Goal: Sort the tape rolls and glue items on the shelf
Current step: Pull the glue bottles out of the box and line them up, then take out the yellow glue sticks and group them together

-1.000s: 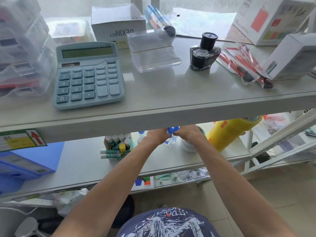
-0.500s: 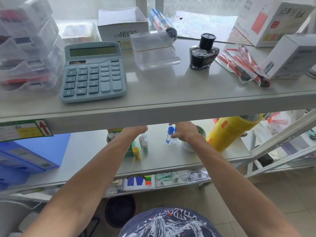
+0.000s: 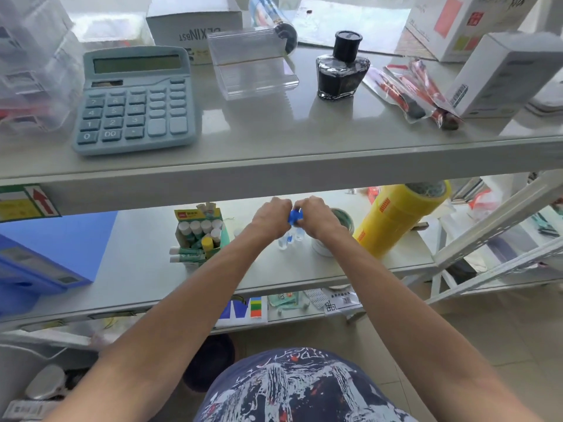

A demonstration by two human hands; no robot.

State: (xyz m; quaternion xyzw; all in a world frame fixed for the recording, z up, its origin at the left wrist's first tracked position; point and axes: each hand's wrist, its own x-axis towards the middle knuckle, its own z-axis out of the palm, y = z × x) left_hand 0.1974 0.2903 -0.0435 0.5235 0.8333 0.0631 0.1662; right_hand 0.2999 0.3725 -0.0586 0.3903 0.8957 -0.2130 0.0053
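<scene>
L hand [image 3: 271, 217] & R hand [image 3: 315, 217] meet, knuckles up; gripping blue-capped glue bottles [image 3: 295, 216].

Left hand [image 3: 272, 218] beside right hand [image 3: 315, 217], both curled.

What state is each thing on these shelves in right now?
Left hand: closed on the blue-capped bottles.
Right hand: closed on them too.
Blue-capped bottles: held between both hands.
Ink bottle: upright, capped.
Glue stick box: open, sticks standing inside.
Yellow tape roll: lying tilted.
Calculator: display blank.
</scene>
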